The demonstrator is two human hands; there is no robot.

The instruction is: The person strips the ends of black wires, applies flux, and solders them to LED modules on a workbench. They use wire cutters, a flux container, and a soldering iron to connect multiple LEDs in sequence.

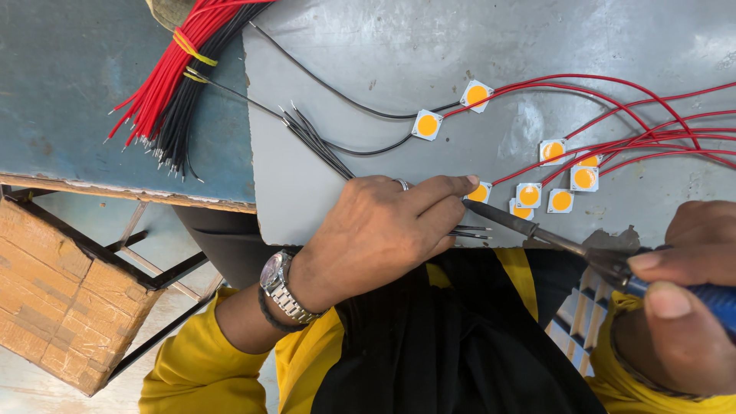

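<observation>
My left hand (383, 230), with a ring and a metal wristwatch, grips a thin bundle of black wires (318, 142) near the front edge of a grey sheet (368, 46), its forefinger resting by a small white square LED chip with a yellow centre (480, 192). My right hand (686, 299) holds a soldering iron (560, 241) by its blue handle, the dark tip pointing left beside that chip. Several more such chips (563, 184) with red wires lie just to the right, and two others (452, 109) sit further back.
A tied bundle of red and black wires (172, 84) lies on the blue-grey table top at the back left. A cardboard box (65, 299) stands on the floor at the lower left, beside a black metal frame (153, 276). Red leads (659, 130) fan off to the right.
</observation>
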